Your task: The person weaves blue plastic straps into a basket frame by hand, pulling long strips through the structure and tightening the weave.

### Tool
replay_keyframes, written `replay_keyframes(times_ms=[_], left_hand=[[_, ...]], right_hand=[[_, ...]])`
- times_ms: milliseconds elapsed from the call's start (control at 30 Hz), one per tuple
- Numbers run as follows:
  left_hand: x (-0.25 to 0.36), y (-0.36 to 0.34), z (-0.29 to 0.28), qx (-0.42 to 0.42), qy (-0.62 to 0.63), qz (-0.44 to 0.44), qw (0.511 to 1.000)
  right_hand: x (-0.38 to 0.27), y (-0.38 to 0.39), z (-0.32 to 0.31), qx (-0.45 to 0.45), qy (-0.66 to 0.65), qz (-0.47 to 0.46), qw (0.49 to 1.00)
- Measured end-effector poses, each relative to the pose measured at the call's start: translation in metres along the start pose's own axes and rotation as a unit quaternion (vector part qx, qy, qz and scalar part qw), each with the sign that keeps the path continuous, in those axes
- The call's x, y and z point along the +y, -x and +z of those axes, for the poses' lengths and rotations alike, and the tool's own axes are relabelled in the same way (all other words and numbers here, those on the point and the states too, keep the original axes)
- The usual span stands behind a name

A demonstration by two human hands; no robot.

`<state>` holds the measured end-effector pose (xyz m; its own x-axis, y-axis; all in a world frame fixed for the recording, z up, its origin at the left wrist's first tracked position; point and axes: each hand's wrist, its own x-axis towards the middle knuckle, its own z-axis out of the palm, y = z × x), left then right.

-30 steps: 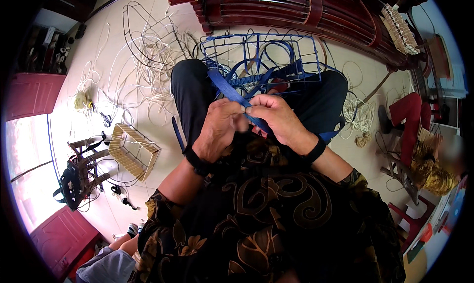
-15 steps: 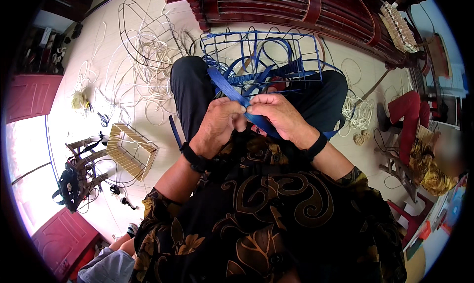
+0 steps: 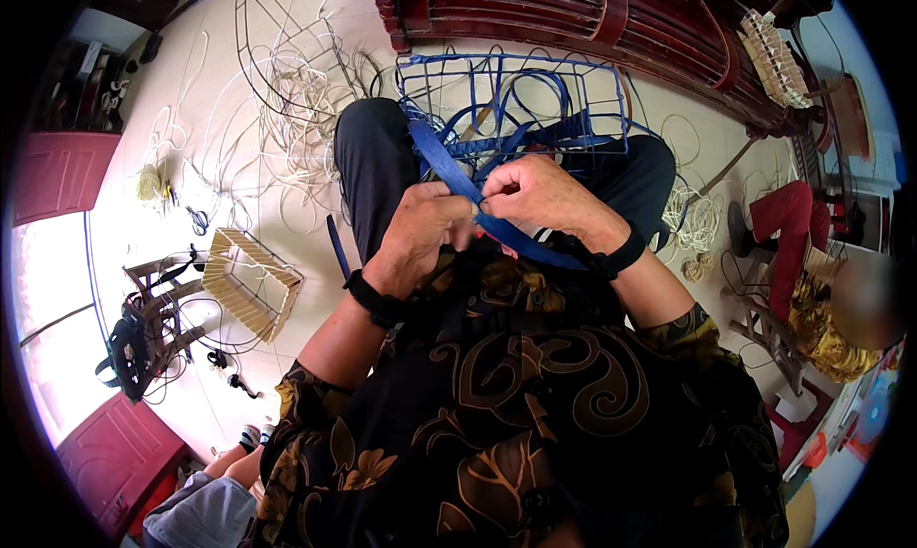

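Note:
Between my thumb and fingers, my left hand [image 3: 427,228] pinches a flat blue strap [image 3: 444,161] that slants across my lap. Close beside it, my right hand [image 3: 542,202] grips the same strap, its thumb and index finger at the strap's edge. Beyond my hands a blue wire basket frame [image 3: 585,62] rests over my knees, with loops and lengths of blue strap in and around it. Part of the strap passes under my right hand and is hidden there.
Tangled pale cord [image 3: 287,99], a wooden-slatted frame [image 3: 227,271] and a stool [image 3: 158,276] with cables lie left. A dark red wooden bench [image 3: 516,8] stands ahead. Right are coiled cord [image 3: 694,221] and a seated person in red trousers [image 3: 802,261]. Another person's legs [image 3: 224,467] show lower left.
My right hand has moved up a little along the strap, its wrist shifting rightward. My left hand keeps its pinch and sits slightly higher in the picture.

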<state>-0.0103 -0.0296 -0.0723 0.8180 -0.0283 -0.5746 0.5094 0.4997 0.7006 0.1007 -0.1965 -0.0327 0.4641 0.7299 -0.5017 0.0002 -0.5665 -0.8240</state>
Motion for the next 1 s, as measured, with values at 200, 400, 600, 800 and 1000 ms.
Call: replay_keyframes(times_ms=[200, 400, 600, 800, 1000], left_hand=[[-0.003, 0.0, 0.002, 0.021, 0.014, -0.007, 1.0], [-0.003, 0.001, 0.005, 0.024, 0.051, -0.03, 0.998], [-0.001, 0.002, -0.001, -0.008, 0.056, -0.06, 0.997], [0.001, 0.007, -0.005, -0.073, 0.122, -0.025, 0.989], [-0.003, 0.004, -0.01, -0.086, 0.139, -0.017, 0.986]], right_hand=[[0.005, -0.006, 0.012, 0.067, 0.084, -0.092, 0.99], [0.008, -0.013, 0.016, 0.065, 0.133, -0.064, 0.987], [0.02, -0.012, 0.028, 0.089, -0.002, -0.058, 0.994], [0.027, -0.002, 0.02, -0.051, -0.337, 0.047, 0.939], [0.024, 0.007, 0.018, -0.064, -0.413, 0.048, 0.907]])
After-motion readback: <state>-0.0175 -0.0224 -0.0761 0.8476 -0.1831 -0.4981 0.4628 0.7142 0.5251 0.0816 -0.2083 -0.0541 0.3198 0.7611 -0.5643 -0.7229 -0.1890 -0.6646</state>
